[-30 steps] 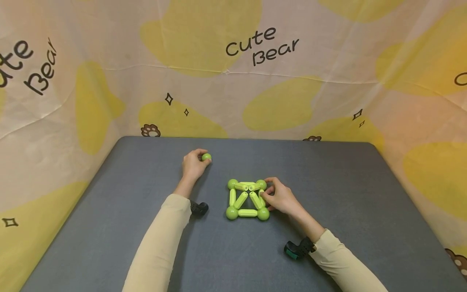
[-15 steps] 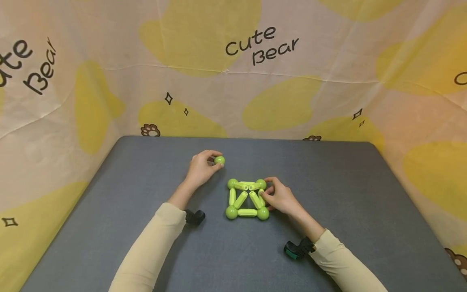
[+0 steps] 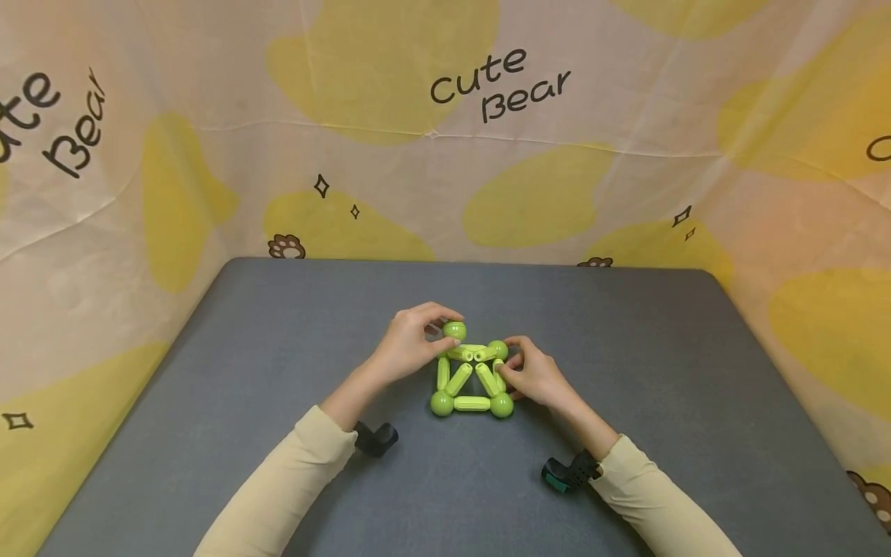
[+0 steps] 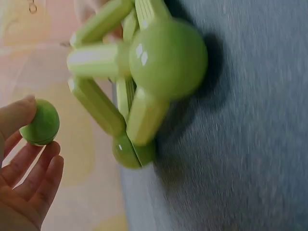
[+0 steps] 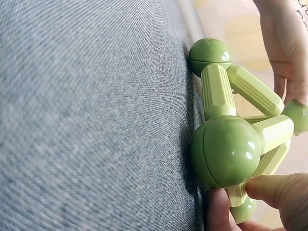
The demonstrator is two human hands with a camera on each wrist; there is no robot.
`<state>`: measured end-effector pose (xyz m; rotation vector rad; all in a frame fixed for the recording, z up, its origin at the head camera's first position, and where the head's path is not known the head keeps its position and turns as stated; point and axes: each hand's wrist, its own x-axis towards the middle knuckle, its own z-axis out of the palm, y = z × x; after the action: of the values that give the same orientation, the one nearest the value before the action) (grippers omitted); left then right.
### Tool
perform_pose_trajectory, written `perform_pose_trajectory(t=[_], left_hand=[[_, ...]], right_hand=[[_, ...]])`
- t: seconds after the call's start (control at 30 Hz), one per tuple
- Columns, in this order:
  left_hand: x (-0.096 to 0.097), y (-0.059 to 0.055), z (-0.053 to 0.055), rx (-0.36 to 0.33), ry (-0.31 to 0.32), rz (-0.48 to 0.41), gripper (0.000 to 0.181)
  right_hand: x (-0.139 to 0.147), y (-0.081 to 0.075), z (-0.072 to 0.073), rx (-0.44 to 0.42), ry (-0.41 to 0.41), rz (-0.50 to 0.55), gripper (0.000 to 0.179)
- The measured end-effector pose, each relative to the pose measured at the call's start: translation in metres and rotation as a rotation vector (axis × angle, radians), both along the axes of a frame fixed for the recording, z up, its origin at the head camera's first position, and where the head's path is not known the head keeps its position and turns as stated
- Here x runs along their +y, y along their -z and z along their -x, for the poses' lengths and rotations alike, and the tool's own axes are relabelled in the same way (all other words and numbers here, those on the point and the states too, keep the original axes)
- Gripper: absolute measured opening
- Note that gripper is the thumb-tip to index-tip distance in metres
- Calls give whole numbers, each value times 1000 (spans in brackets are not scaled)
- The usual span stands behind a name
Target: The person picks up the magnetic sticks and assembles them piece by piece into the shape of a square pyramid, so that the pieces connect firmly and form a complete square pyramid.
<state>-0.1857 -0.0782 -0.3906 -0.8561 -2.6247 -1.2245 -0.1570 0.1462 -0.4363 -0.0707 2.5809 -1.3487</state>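
A light-green frame of rods and balls [image 3: 472, 404] lies on the table, with balls at its corners and slanted rods leaning inward from them. In the head view my left hand [image 3: 411, 342] pinches a loose green ball [image 3: 455, 330] between thumb and fingers, over the frame's far left corner, which it partly hides. The left wrist view shows that ball [image 4: 44, 122] apart from the rods, near the slanted rods' raised free ends. My right hand [image 3: 534, 374] grips the frame's right-side rod [image 5: 237, 195] between thumb and fingers, beside a corner ball [image 5: 225, 151].
The grey table [image 3: 278, 464] extends around the frame on all sides. A printed cloth [image 3: 431, 193] hangs behind the far edge and along both sides. Each wrist wears a black camera [image 3: 376, 439].
My left hand has carried the loose ball right and nearer, from beyond the frame to above its far left corner. The right hand and the frame stay in place.
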Motion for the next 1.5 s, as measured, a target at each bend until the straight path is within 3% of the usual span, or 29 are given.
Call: perform_pose_trajectory(t=[0.23, 0.47, 1.5], left_hand=[[10, -3, -14, 16, 116, 19, 31], [16, -1, -20, 53, 160, 26, 31], [15, 8, -21, 13, 120, 110, 34]], right_hand=[[0, -1, 1, -8, -7, -10, 49], [0, -2, 0, -12, -13, -17, 49], [-1, -1, -1, -6, -13, -28, 50]])
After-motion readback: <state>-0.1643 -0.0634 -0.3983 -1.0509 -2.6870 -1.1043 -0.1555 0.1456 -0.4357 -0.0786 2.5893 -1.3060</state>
